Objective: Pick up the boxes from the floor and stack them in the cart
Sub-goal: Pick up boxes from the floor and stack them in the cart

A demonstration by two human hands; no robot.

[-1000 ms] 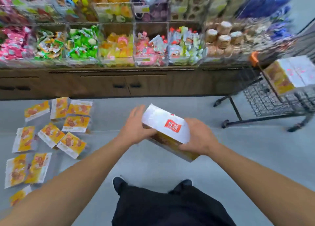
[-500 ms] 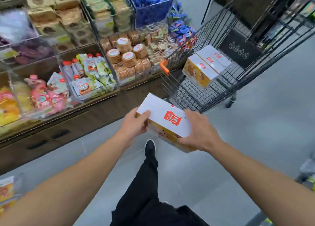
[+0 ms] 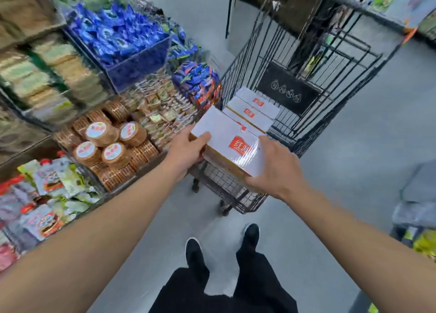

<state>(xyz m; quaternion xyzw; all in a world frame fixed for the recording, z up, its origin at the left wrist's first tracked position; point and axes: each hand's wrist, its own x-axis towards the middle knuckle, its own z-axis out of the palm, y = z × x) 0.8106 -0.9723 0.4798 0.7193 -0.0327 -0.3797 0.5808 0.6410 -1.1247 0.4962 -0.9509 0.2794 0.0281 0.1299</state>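
Note:
I carry a white box (image 3: 226, 138) with a red label and yellow sides, held level over the near end of the black wire cart (image 3: 304, 123). My left hand (image 3: 188, 149) grips its left end, thumb on top. My right hand (image 3: 274, 168) grips its right end from the side and below. Two matching white boxes (image 3: 253, 110) lie side by side inside the cart's basket, just beyond the box I hold. No boxes on the floor are in view.
Snack shelves (image 3: 113, 128) with round biscuit packs and blue bags run along the left, close to the cart. The grey floor (image 3: 354, 182) stretches to the right of the cart. My two black shoes (image 3: 221, 249) stand just behind the cart. A blurred object sits at the right edge.
I have turned right and walked from the floor packets to the cart. The box in both hands has moved forward and now hovers over the cart's near end.

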